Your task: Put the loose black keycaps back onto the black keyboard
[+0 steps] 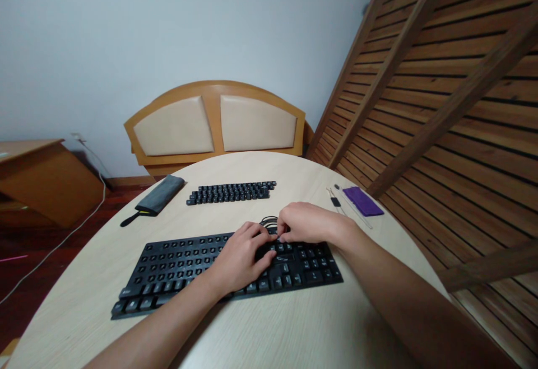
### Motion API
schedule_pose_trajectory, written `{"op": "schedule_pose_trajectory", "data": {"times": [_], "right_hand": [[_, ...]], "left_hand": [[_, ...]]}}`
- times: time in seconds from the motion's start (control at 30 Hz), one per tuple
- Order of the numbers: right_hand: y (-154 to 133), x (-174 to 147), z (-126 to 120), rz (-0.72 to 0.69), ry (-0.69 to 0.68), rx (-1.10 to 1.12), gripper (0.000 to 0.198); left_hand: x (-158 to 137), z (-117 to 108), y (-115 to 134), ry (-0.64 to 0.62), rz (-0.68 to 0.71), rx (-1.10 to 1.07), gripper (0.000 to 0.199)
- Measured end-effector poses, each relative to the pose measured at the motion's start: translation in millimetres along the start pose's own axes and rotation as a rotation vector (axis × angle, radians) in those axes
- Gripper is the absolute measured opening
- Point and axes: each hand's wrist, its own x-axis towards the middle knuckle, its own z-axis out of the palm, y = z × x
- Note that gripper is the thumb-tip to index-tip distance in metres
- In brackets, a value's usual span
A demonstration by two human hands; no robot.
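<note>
A black keyboard lies in front of me; many sockets in its upper left rows are bare, while its lower rows and number pad still carry keycaps. My left hand rests over the keyboard's middle, thumb and index finger apart, with the index fingertip close to my right fingertips. At the keyboard's top edge my right hand is closed in a pinch. A tiny purplish spot shows at its fingertips, too small to name. Beyond the keyboard, loose black keycaps stand in rows on the table.
The round pale table carries a grey pouch at left. On the right lie a purple cloth and a thin tool with a black middle. A coiled cable sits behind the keyboard. A wooden slatted panel leans at right.
</note>
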Motion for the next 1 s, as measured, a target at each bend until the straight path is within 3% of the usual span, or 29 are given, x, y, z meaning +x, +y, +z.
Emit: {"op": "schedule_pose_trajectory", "data": {"times": [0.1, 0.2, 0.33, 0.43, 0.6, 0.73, 1.0], "right_hand": [[14, -1, -4, -0.002, -0.007, 0.093, 0.017], [29, -1, -7, 0.081, 0.025, 0.094, 0.023], [42, -2, -8, 0.193, -0.043, 0.123, 0.027], [46, -2, -7, 0.190, -0.087, 0.183, 0.022], [45, -2, -6, 0.177, -0.093, 0.184, 0.021], [40, -3, -9, 0.191, -0.102, 0.160, 0.024], [36, -4, -10, 0.211, -0.089, 0.123, 0.022]], "left_hand": [[0, 1, -1, 0.000, -0.008, 0.002, 0.025], [1, 1, 0, -0.003, -0.012, 0.008, 0.025], [3, -3, 2, -0.017, -0.033, 0.017, 0.023], [11, -7, 2, -0.044, -0.081, 0.030, 0.020], [47, -13, -12, -0.088, -0.136, 0.163, 0.019], [88, -11, -31, -0.047, -0.198, 0.457, 0.018], [134, 11, -56, -0.038, -0.272, 0.573, 0.026]]}}
